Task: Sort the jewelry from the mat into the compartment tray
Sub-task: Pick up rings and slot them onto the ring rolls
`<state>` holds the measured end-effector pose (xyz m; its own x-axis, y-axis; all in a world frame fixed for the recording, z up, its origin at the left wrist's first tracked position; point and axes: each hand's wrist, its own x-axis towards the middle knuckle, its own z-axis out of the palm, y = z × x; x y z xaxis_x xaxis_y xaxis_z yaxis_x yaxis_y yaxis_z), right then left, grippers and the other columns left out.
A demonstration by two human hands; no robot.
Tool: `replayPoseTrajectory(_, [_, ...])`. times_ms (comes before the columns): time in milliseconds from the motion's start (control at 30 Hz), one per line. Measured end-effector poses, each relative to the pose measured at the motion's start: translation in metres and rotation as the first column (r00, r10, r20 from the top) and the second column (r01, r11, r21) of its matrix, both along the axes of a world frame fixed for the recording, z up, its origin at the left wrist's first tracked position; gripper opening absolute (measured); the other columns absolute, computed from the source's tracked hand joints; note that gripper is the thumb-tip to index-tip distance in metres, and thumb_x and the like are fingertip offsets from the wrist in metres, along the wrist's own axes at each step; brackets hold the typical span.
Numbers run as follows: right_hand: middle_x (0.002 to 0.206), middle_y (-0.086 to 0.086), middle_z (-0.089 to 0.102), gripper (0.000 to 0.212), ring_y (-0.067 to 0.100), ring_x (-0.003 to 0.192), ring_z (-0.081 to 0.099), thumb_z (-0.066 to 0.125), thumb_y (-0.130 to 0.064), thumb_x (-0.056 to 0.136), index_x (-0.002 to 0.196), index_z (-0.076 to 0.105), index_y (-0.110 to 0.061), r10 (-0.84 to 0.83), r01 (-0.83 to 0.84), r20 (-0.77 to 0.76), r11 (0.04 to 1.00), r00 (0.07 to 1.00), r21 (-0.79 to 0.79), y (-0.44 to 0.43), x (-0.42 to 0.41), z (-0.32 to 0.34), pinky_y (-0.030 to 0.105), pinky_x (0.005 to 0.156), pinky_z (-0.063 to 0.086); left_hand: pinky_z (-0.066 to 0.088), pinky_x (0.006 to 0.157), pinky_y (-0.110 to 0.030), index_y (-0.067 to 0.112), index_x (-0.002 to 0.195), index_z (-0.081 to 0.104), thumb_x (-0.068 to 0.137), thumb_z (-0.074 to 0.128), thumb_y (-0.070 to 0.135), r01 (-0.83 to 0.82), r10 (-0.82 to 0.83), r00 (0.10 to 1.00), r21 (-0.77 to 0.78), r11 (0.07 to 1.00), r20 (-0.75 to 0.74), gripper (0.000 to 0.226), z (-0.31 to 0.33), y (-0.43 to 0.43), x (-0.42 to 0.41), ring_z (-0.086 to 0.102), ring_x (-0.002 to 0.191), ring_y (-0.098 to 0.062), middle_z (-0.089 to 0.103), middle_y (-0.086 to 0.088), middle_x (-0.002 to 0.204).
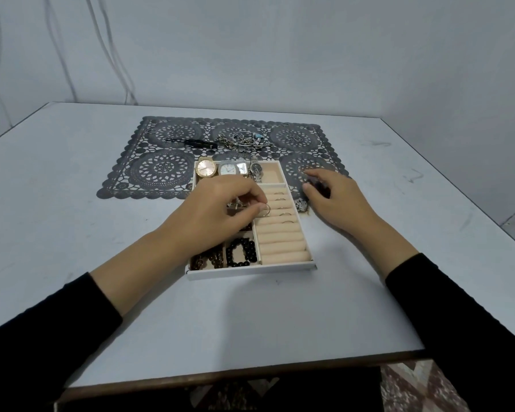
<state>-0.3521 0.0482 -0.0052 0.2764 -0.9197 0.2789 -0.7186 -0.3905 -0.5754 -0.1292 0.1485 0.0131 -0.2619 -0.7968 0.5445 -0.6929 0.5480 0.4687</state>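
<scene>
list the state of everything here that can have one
left hand, pinches a ring over the ring rolls
right hand, rests on the mat, thumb and finger apart
tray, partly filled: watches, beads, slotted rings
chains, unsorted on the mat

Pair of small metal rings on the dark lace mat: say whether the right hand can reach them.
Probably yes: the right hand lies on the dark lace mat just short of the pair of small metal rings, only bare mat between.
</scene>
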Motion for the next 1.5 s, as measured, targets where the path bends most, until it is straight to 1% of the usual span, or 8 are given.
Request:
replayPoseTrajectory(100, [0.135,0.0,0.056,0.042,0.017,0.124,0.049,0.051,-0.03,0.097,0.136,0.051,-0.017,0.038,-0.037,-0.127,0.999,0.991,0.009,0.0,0.0,-0.002,0.014,0.088,0.028,0.053,0.075,-0.029,0.016,0.094,0.071,0.088,0.07,0.02,0.027,-0.027,0.999,0.006,1.0,0.04,0.007,0.001,-0.001,-0.002,0.064,0.086,-0.005,0.069,0.011,0.088])
replayPoseTrajectory(267, [0.149,0.004,0.041,0.042,0.021,0.139,0.034,0.042,-0.027,0.101,0.14,0.043,-0.012,0.138,-0.129,-0.249,0.99,0.959,0.054,0.003,0.0,0.001,0.026,0.109,0.024,0.053,0.075,-0.028,0.016,0.093,0.072,0.088,0.071,0.022,0.041,-0.042,0.996,0.021,0.999,0.074,0.008,0.001,-0.001,-0.003,0.063,0.084,-0.005,0.068,0.009,0.086])
replayPoseTrajectory(333, [0.146,0.007,0.043,0.04,0.024,0.136,0.035,0.041,-0.025,0.102,0.138,0.044,-0.008,0.149,-0.139,-0.277,0.989,0.949,0.057,0.004,0.001,0.003,0.025,0.105,0.025,0.052,0.075,-0.029,0.017,0.093,0.072,0.087,0.072,0.023,0.033,-0.036,0.997,0.031,0.999,0.074,0.009,0.001,-0.001,-0.003,0.063,0.084,-0.004,0.068,0.009,0.085])
replayPoseTrajectory(433, [0.135,0.011,0.05,0.036,0.026,0.127,0.042,0.041,-0.023,0.102,0.131,0.048,-0.005,0.15,-0.14,-0.281,0.989,0.948,0.058,0.005,0.001,0.004,0.023,0.094,0.027,0.052,0.075,-0.029,0.017,0.092,0.074,0.085,0.074,0.023,0.041,-0.045,0.996,0.046,0.998,0.082,0.009,0.001,-0.002,-0.003,0.063,0.083,-0.004,0.07,0.009,0.085])
replayPoseTrajectory(633, [0.151,0.003,0.037,0.044,0.02,0.143,0.026,0.04,-0.029,0.102,0.143,0.039,-0.013,0.145,-0.127,-0.28,0.989,0.949,0.08,0.003,0.0,0.001,0.026,0.111,0.02,0.05,0.081,-0.025,0.024,0.095,0.077,0.086,0.071,0.026,0.06,-0.081,0.99,0.166,0.984,0.119,0.011,0.007,-0.003,-0.002,0.063,0.088,-0.002,0.071,0.012,0.09])
replayPoseTrajectory(867, [0.149,0.001,0.04,0.044,0.019,0.141,0.029,0.041,-0.029,0.101,0.143,0.04,-0.013,0.138,-0.124,-0.254,0.99,0.957,0.069,0.003,0.0,0.002,0.025,0.109,0.022,0.05,0.082,-0.02,0.03,0.097,0.076,0.084,0.073,0.032,0.0,-0.009,1.0,0.321,0.947,0.027,0.013,0.013,-0.004,-0.002,0.063,0.091,0.004,0.071,0.018,0.092])
replayPoseTrajectory(1200, [0.154,0.0,0.032,0.046,0.018,0.144,0.025,0.042,-0.032,0.101,0.144,0.039,-0.017,0.128,-0.109,-0.244,0.99,0.961,0.092,-0.001,-0.001,-0.002,0.029,0.114,0.02,0.053,0.078,-0.025,0.031,0.091,0.075,0.082,0.075,0.035,-0.045,0.056,0.998,0.389,0.92,-0.017,0.01,0.017,-0.002,-0.007,0.064,0.083,-0.001,0.071,0.013,0.085])
replayPoseTrajectory(1500, [0.145,0.003,0.045,0.042,0.021,0.137,0.035,0.043,-0.028,0.101,0.14,0.044,-0.013,0.142,-0.129,-0.244,0.989,0.959,0.071,0.003,0.0,0.002,0.023,0.104,0.025,0.053,0.076,-0.025,0.026,0.088,0.075,0.079,0.078,0.029,-0.072,0.071,0.997,0.393,0.917,0.015,0.01,0.018,0.0,-0.008,0.064,0.08,0.0,0.07,0.015,0.079])
